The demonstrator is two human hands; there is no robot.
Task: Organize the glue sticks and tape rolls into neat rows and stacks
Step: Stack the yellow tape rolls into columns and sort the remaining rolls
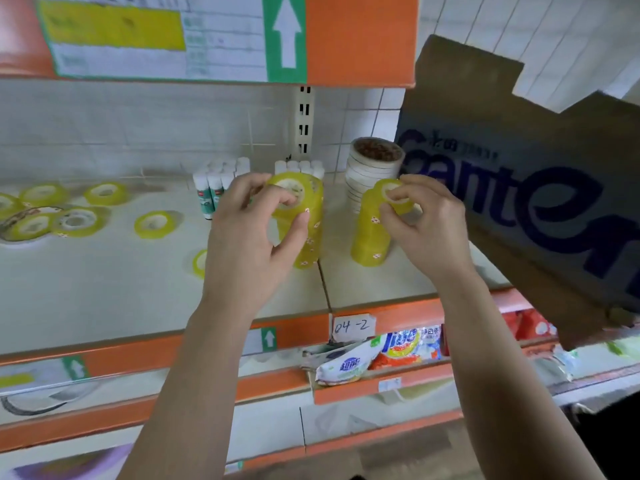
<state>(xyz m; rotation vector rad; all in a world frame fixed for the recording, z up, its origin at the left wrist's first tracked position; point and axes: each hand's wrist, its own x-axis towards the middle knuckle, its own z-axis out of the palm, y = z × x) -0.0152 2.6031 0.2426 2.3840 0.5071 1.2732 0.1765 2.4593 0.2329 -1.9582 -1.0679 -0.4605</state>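
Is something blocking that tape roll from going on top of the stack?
Nothing visible does. The right hand pinches the tape roll right at the top of the right yellow stack; nothing lies between them.

Two yellow tape stacks (310,237), about seven loose rolls (154,223), two glue-stick clusters (214,185).

This looks like a shop, or perhaps its stockroom. White shelves (104,289) run in tiers from left to right. Each has an orange front strip (138,355) with green arrow labels (269,338), and on the near right a handwritten paper tag (353,326) reads "04-2". A slotted metal upright (304,123) stands against the far white tiled wall (138,126). Stock sits in quantity: yellow tape rolls (154,224), glue sticks (212,188), and printed packets (363,355) on the lower shelf, too blurred to identify. A brown cardboard box (485,109) leans at the right.
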